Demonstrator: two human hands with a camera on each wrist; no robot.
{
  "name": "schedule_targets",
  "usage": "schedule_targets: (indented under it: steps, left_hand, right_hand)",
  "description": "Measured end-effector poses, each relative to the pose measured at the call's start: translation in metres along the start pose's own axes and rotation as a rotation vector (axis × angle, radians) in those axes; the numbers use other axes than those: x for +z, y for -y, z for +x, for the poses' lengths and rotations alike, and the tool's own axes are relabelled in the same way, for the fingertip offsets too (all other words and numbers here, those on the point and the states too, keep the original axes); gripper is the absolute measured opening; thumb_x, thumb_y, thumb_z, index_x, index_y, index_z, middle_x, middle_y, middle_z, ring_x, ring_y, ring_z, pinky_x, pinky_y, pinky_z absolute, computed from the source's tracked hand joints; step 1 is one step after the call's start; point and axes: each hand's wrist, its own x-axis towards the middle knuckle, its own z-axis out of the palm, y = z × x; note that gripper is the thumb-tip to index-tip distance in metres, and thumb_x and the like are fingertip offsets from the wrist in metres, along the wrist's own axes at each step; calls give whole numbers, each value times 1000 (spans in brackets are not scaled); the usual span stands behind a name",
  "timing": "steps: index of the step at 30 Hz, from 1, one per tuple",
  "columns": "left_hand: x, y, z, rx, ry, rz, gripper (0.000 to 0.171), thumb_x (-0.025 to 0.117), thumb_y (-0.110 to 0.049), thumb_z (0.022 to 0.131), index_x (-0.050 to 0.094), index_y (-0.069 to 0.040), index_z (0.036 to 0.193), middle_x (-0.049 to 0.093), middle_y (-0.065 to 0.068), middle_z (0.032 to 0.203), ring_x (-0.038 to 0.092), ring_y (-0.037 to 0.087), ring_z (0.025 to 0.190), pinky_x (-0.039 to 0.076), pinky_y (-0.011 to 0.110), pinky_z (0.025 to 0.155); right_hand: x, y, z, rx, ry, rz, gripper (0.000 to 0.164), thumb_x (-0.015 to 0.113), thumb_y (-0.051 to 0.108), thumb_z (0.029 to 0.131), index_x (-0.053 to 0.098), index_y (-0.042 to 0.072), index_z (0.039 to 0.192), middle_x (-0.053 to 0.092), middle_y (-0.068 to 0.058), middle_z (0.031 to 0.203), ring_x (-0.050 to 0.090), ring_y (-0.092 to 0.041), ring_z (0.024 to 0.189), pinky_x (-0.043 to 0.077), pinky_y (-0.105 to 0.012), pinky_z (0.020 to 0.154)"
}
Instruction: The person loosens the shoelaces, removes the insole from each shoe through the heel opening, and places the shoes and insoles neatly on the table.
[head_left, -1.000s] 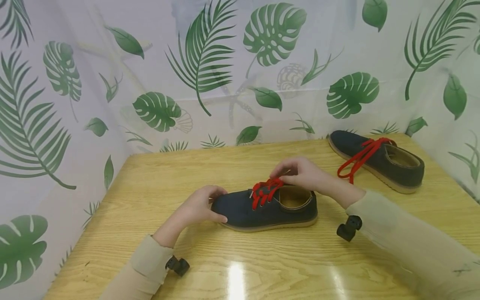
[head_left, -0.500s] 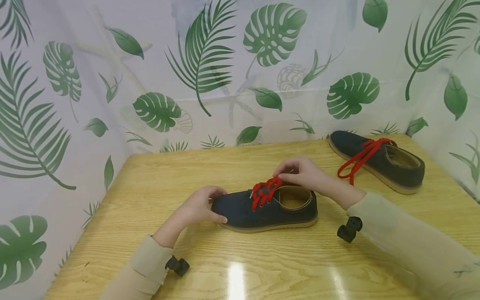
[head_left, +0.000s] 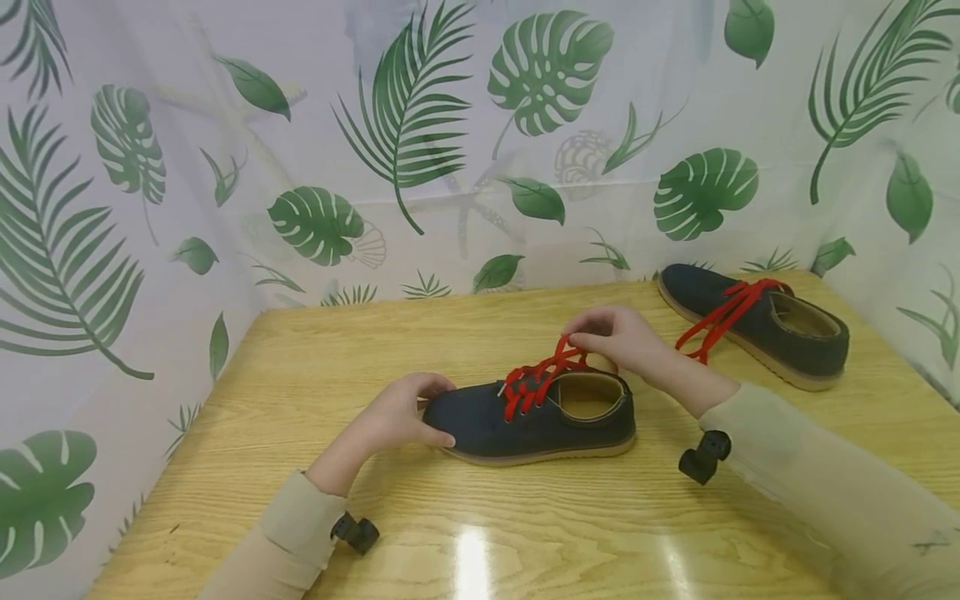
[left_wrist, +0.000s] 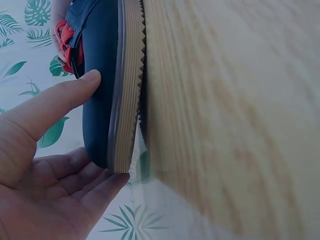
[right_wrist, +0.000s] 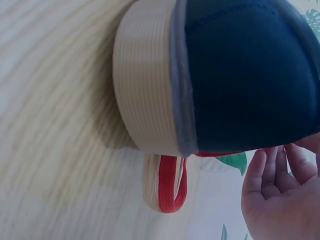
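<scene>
A navy shoe (head_left: 480, 421) with a tan sole lies on the wooden table, toe to the left. My left hand (head_left: 396, 412) holds its toe, thumb on the near side and fingers round the far side; the left wrist view shows the thumb (left_wrist: 75, 92) pressed on the upper. Over the shoe's opening my right hand (head_left: 618, 337) pinches the red shoelace (head_left: 558, 358) between thumb and forefinger, drawing a strand up from the tongue. In the right wrist view the heel (right_wrist: 250, 80) hides the fingertips of that hand (right_wrist: 280, 185).
A second navy shoe (head_left: 806, 350) with a loose red lace (head_left: 723, 321) rests at the back right of the table (head_left: 337, 333). Leaf-printed cloth (head_left: 450, 208) rises along the table's back and sides.
My right hand has moved up and to the right, pulling the red shoelace into a taller, stretched strand above the shoe. The left hand and shoe have stayed in place.
</scene>
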Motion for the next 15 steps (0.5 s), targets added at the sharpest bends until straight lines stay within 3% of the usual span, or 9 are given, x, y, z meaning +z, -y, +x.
schedule_targets:
  steps: [5,11,15]
  left_hand:
    - [1,0,0,0,0,-3,64,93,-9,80,65,-3,137,67,16,136,62,36,129,51,51,116]
    - [1,0,0,2,-1,-4,64,93,-8,80,65,-3,136,67,16,135,62,36,128,51,51,116]
    - [1,0,1,6,-2,-10,64,93,-7,79,65,-2,136,68,17,134,62,36,128,52,51,116]
  right_hand:
    - [-2,-3,-2,45,-31,16,29,66,19,106,72,-1,126,73,-20,127,67,-22,111,53,-22,91]
    - [-12,-10,-1,81,-46,67,34,65,20,107,69,-3,131,75,-10,120,68,-14,104,55,-26,94]
    - [-18,-17,1,109,-56,95,35,65,19,106,67,-4,132,74,4,110,67,-9,101,55,-21,91]
